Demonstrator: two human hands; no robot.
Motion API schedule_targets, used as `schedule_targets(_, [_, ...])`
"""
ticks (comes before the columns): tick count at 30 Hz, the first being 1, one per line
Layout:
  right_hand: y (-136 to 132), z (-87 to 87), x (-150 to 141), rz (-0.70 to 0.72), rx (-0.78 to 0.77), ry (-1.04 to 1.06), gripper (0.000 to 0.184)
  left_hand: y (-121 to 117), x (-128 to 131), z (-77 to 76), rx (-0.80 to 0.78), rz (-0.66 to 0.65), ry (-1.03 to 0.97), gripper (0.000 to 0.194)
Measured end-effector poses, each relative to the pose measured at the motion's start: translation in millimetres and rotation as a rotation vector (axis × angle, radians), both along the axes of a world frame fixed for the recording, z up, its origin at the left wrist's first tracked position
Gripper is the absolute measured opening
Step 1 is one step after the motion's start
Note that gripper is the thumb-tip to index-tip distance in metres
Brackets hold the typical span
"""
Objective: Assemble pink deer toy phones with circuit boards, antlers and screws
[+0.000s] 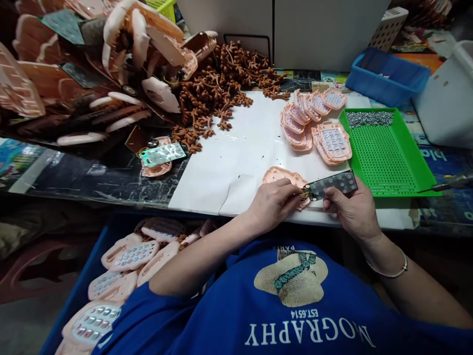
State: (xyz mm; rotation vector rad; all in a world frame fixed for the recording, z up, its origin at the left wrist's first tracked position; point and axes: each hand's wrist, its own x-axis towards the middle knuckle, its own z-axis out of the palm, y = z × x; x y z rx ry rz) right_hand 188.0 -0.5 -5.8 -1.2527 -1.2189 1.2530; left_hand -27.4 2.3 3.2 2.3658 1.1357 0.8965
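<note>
With our right hand [353,209] pinching the circuit board [332,184] and our left hand [273,202] nipping its wires [305,194] over the pink shell [284,177], a careless tug could tear them loose.

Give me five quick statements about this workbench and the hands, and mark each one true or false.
1. The right hand holds a dark circuit board. True.
2. The green tray is full to the brim with screws. False: the screws lie only along its far end.
3. A pile of brown rubber parts lies at the far side of the white sheet. True.
4. The left hand rests in the blue bin. False: it is at the pink shell.
5. The right wrist wears a bracelet. True.
</note>
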Motion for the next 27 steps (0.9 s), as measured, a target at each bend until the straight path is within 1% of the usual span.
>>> schedule_targets(2, [-0.2,4.7,-0.2,0.007,-0.015,-0.017,0.034,-1.0,-1.2,4.7,-0.012,-0.016,0.080,0.027])
schedule_targets(5, [1.4,9.8,0.4,0.078,-0.070,0.021,0.038,-3.2,-3.5,14.3,-0.023,-0.024,0.243,0.034])
schedule_targets(8, [3.7,9.4,3.0,0.143,-0.123,0.060,0.038,-3.6,-7.5,19.8,0.008,-0.003,0.364,0.032])
schedule_targets(10, [5.1,8.0,4.4,0.139,-0.120,0.059,0.037,-1.4,-11.4,19.5,0.040,0.004,0.399,0.028])
schedule_targets(13, [6.7,8.1,4.1,0.108,-0.082,0.036,0.037,6.4,-19.0,13.9,0.094,-0.011,0.390,0.026])
schedule_targets(15, [7.2,10.5,2.8,0.106,-0.078,0.014,0.036,14.2,-24.5,9.4,0.097,-0.055,0.325,0.025])
schedule_targets(17, [7.4,13.9,1.4,0.119,-0.087,0.000,0.034,22.7,-29.5,6.9,0.063,-0.114,0.225,0.025])
schedule_targets(19, [7.4,17.5,0.6,0.154,-0.105,-0.009,0.031,30.5,-33.4,7.9,0.020,-0.194,0.151,0.024])
schedule_targets(22, [7.6,21.7,1.2,0.228,-0.124,-0.037,0.031,38.8,-36.2,13.7,-0.042,-0.315,0.154,0.024])
schedule_targets(24, [8.1,23.3,2.8,0.263,-0.129,-0.061,0.031,41.9,-35.8,16.6,-0.074,-0.332,0.162,0.024])
schedule_targets(26, [8.8,24.5,5.5,0.275,-0.103,-0.096,0.030,43.3,-34.4,16.9,-0.086,-0.302,0.140,0.023])
schedule_targets(27, [9.1,25.1,7.1,0.289,-0.067,-0.123,0.028,43.2,-33.5,16.4,-0.088,-0.285,0.126,0.022])
